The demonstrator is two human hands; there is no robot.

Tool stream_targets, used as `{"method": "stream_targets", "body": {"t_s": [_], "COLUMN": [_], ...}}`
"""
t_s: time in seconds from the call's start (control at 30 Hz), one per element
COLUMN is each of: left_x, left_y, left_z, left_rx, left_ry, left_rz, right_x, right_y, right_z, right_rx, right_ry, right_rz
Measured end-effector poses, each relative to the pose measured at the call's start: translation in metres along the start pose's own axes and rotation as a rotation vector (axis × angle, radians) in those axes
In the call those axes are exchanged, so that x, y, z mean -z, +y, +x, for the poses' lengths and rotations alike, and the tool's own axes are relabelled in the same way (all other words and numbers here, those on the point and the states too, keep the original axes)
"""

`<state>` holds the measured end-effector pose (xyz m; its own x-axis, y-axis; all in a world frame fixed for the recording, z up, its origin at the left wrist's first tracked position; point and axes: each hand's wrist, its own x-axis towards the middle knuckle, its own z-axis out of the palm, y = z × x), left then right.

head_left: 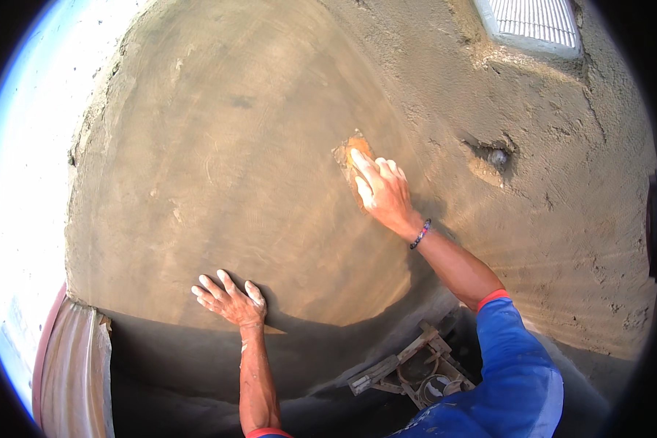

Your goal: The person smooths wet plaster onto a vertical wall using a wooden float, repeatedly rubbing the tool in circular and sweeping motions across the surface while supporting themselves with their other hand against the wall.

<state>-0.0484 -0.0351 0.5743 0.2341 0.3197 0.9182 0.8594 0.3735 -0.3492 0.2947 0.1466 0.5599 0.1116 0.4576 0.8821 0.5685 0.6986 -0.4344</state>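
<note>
A broad wall of damp, grey-brown plaster [219, 168] stands before me, smooth over most of its middle. In my right hand [387, 191] is a plastering float [355, 143] with an orange, mortar-smeared body, laid against the wall. My fingers wrap its grip, so the handle is mostly covered. Lower and to the left, my left hand [232, 301] rests on the plaster with its fingers spread and nothing in it. Pale mortar coats its fingertips.
A rough hole [498, 156] with a pipe end lies to the right, below a slatted vent [534, 23]. A wooden frame [409, 369] and a round container [436, 387] stand below. Corrugated sheet [77, 365] is at the lower left, beside the wall's bright left edge.
</note>
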Motion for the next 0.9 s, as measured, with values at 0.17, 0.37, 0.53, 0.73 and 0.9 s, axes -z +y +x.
{"method": "stream_targets", "body": {"t_s": [0.17,0.37,0.53,0.73,0.9], "left_x": [0.003,0.01,0.01,0.002,0.008], "left_y": [0.005,0.004,0.001,0.016,0.002], "left_z": [0.0,0.0,-0.001,0.003,-0.004], "left_rx": [0.002,0.022,0.018,0.054,0.043], "left_ry": [0.03,0.03,0.026,0.013,-0.038], "left_rz": [-0.005,0.004,0.018,-0.049,0.004], "right_x": [0.033,0.065,0.033,0.022,0.016], "right_y": [-0.041,-0.058,-0.003,0.053,-0.027], "right_z": [0.187,0.231,0.105,-0.009,0.086], "right_rx": [0.088,-0.022,-0.051,-0.058,0.217], "right_ry": [0.117,0.042,0.016,-0.105,-0.066], "right_rz": [-0.03,0.006,0.039,-0.022,-0.103]}}
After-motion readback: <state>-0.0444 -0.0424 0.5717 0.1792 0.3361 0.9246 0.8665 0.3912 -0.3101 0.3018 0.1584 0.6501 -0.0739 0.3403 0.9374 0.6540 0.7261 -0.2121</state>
